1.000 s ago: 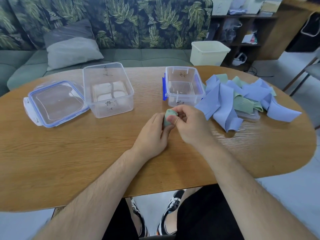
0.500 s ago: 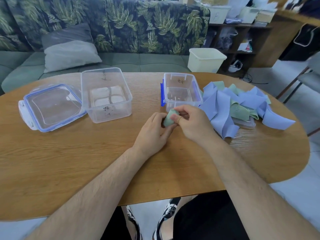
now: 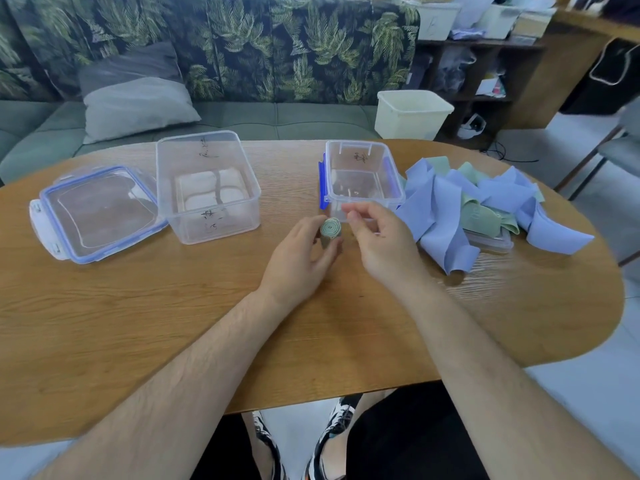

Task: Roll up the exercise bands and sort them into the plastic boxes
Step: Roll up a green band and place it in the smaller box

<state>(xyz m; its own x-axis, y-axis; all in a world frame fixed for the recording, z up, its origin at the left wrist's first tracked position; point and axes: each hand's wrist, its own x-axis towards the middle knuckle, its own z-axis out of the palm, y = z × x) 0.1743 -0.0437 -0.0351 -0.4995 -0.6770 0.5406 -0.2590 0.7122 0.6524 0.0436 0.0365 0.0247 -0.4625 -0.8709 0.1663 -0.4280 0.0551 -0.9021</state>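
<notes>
Evidently to keep it wound, the left hand [image 3: 301, 261] pinches the rolled green band [image 3: 330, 232] upright in its grip over the table [image 3: 173, 323], near the small plastic box [image 3: 391, 168]. The right hand [image 3: 377, 237] hovers beside it, loosely curled and empty. The unrolled bands [image 3: 443, 209] lie heaped right of that box.

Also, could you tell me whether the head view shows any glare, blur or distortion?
Head view: wide-angle distortion bows the table edge; soft reflections whiten the clear lid; the right hand looks slightly motion-blurred; the rolled green band in the left hand shows its spiral clearly.
</notes>
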